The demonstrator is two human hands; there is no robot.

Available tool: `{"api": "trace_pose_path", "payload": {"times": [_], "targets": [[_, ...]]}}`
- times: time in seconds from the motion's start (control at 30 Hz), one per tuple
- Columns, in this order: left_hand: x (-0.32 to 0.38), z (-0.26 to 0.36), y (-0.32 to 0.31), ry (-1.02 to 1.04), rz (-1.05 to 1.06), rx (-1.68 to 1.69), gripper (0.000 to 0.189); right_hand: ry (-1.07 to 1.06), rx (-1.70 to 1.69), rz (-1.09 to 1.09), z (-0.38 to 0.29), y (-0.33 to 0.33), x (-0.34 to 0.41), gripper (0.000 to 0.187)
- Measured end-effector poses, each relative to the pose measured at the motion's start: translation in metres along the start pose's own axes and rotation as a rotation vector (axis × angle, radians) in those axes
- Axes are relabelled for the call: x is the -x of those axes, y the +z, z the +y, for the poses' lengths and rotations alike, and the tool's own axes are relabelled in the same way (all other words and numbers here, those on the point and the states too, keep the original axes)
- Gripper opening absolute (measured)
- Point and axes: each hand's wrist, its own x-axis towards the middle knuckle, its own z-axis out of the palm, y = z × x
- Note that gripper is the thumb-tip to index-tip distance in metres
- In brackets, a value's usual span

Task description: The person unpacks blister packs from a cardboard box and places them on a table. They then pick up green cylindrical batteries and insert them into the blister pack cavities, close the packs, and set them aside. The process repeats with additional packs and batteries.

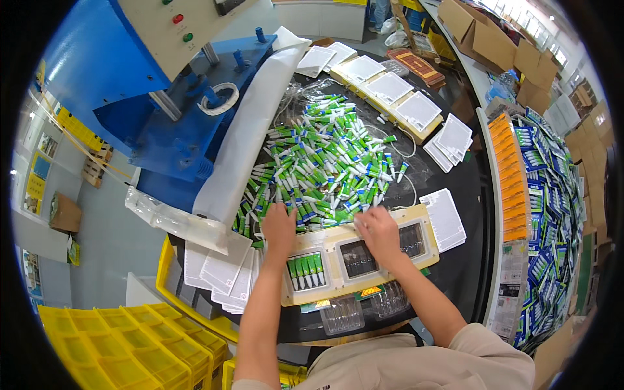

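Note:
A heap of small green-and-white tubes (321,161) with blue ends lies on the black table before me. Along its near edge, the fingers of my left hand (279,229) touch the tubes; whether they hold one is hidden. My right hand (379,233) is over the cream-coloured fixture (336,251), close to the heap, its fingertips blurred. Three windows are set in this fixture. Several tubes (306,270) lie side by side in the left one, while clear plastic blister trays (358,257) show in the middle and right ones, partly behind my right hand and forearm.
A similar fixture (385,87) bearing white cards stands at the back. White card stacks (226,268) lie left, with another card stack (444,219) right. The blue press (180,112) rises at left. Yellow crates (122,341) stand lower left; packed blister cards (546,234) pile up at right.

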Motion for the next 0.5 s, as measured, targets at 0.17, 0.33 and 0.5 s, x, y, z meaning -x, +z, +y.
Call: {"api": "trace_pose_path", "payload": {"times": [0.17,0.33,0.5], "targets": [[-0.032,0.002,0.017,-0.112,-0.135,-0.010,0.034,-0.486,0.124,-0.199,-0.023,-0.032,0.060,0.031],[-0.033,0.009,0.010,-0.124,-0.184,0.045,0.029,-0.510,0.177,-0.275,-0.019,-0.007,0.071,0.030],[-0.020,0.010,0.001,-0.067,-0.183,-0.050,0.029,-0.507,0.150,-0.354,-0.012,-0.011,0.079,0.029]]}}
